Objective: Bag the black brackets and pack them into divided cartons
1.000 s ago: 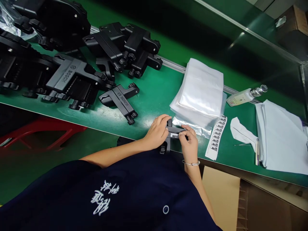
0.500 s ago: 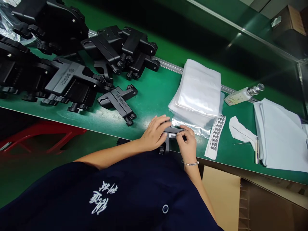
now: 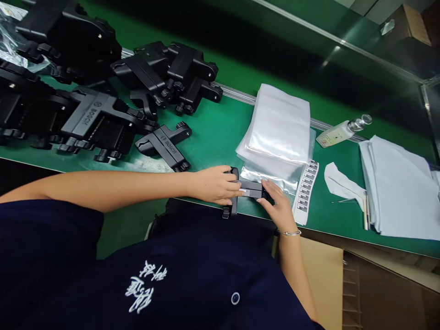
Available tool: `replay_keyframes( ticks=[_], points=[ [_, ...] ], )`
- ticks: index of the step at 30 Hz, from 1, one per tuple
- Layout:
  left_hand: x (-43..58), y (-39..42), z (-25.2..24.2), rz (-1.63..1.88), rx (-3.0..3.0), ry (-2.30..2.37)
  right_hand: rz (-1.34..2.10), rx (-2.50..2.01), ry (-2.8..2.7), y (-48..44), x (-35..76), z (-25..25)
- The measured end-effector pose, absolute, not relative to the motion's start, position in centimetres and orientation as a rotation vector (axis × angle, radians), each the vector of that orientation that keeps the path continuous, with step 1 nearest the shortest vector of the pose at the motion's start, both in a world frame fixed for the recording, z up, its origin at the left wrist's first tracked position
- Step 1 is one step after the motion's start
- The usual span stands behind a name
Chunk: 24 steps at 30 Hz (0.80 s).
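Head view, near to far: at the front edge of the bench, my right hand holds one end of the black bracket between thumb and fingers; my left hand lies across it, fingers at the white label, whether gripping I cannot tell. I'd steady the bracket and press evenly, against creases. Beyond lie the label strip, then clear bags.
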<state>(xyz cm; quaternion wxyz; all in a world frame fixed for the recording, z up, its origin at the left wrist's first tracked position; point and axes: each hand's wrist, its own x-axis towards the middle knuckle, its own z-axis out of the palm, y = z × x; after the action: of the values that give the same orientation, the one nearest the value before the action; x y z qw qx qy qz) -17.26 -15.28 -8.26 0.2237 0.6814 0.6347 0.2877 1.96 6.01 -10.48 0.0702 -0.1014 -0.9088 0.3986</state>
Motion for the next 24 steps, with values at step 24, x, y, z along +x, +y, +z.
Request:
replay_keyframes(
  ticks=[24],
  points=[
    [-16.6, -9.5, -9.4, 1.320, 1.134, 2.096, 0.434, -0.226, -2.520, 5.1, 7.3, -7.2]
  ],
)
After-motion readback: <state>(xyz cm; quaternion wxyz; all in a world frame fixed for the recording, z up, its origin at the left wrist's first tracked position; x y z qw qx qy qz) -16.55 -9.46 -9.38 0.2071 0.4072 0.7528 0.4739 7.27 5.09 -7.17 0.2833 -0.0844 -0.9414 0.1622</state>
